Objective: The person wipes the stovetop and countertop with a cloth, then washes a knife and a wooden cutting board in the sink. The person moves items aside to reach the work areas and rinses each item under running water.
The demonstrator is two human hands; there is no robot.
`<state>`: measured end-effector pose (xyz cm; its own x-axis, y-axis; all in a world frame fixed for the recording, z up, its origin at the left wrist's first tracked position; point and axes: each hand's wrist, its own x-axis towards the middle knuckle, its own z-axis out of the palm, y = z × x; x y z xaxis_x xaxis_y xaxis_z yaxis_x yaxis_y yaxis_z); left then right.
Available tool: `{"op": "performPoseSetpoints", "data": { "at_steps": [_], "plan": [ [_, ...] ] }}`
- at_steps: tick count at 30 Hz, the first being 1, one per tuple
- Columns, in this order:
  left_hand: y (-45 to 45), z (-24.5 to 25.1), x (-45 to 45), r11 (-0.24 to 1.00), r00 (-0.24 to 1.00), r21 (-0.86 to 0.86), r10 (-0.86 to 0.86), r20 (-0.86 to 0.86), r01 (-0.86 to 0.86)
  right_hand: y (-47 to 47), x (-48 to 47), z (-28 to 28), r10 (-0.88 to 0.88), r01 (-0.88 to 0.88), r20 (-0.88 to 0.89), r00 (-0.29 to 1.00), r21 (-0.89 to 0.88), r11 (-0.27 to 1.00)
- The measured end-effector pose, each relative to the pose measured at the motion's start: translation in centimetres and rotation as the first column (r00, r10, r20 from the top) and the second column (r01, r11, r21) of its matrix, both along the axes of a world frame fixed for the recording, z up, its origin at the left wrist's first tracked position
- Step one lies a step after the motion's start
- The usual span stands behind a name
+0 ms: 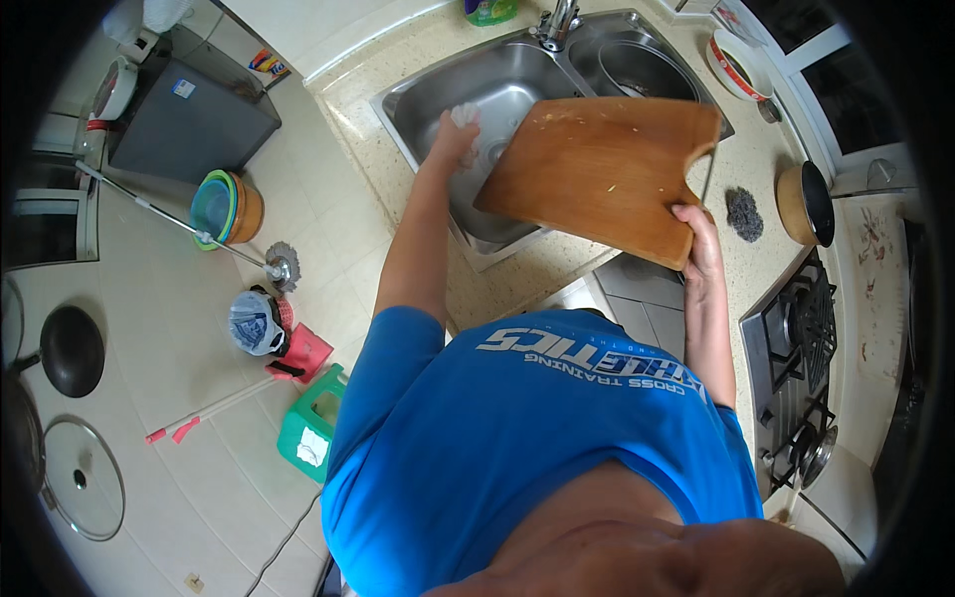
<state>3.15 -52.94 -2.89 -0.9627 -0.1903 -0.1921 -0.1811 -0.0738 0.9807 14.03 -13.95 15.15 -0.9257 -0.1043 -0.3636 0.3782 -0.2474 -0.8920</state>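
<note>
My right hand [703, 242] grips the edge of a wooden cutting board [597, 172] near its curved notch. The board is tilted over the front of a double-bowl stainless-steel sink [425, 97], with small pale food bits on its face. Inside the left bowl, my left hand [456, 138] is closed around something whitish and crumpled; what it is cannot be told. In the right bowl sits a round metal pan [649, 67], partly hidden by the board. The faucet [558, 26] stands behind the divider.
On the counter at right are a steel-wool scourer [744, 214], a pot [804, 203] and a white bowl with a red band [739, 65]. Beyond them is a gas stove [794, 373]. A green bottle [491, 10] stands behind the sink. Left on the floor is a green plastic container [310, 425].
</note>
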Motion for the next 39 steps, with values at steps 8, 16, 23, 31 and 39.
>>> {"op": "performPoseSetpoints", "data": {
  "at_steps": [8, 16, 23, 31, 39],
  "plan": [
    [2.9, -2.6, -1.7, 0.626, 0.876, -0.778, 0.403, 0.264, -0.054, -4.9, -4.0, -2.4, 0.066, -0.073, 0.034, 0.997, 0.299, 0.952],
    [4.0, -5.1, -2.4, 0.709, 0.853, -0.671, 0.473, 0.223, -0.218, -3.9, -7.1, -6.8, 0.135, -0.133, -0.003, 0.991, 0.177, 0.975],
    [17.2, 5.3, 3.2, 0.826, 0.900, -0.507, 0.004, -0.436, -0.249, -3.0, -7.9, -8.4, 0.172, -0.169, -0.004, 0.985, 0.155, 0.973],
    [10.0, -2.9, -3.0, 0.500, 0.994, -0.863, 0.111, -0.012, -0.066, -3.5, -7.5, -7.2, 0.196, -0.176, -0.070, 0.978, 0.227, 0.958],
    [0.2, -12.3, -3.9, 0.564, 0.748, -0.812, 0.603, 0.279, -0.151, -3.9, -6.3, -5.1, 0.152, -0.150, 0.004, 0.988, 0.201, 0.968]
  ]
}}
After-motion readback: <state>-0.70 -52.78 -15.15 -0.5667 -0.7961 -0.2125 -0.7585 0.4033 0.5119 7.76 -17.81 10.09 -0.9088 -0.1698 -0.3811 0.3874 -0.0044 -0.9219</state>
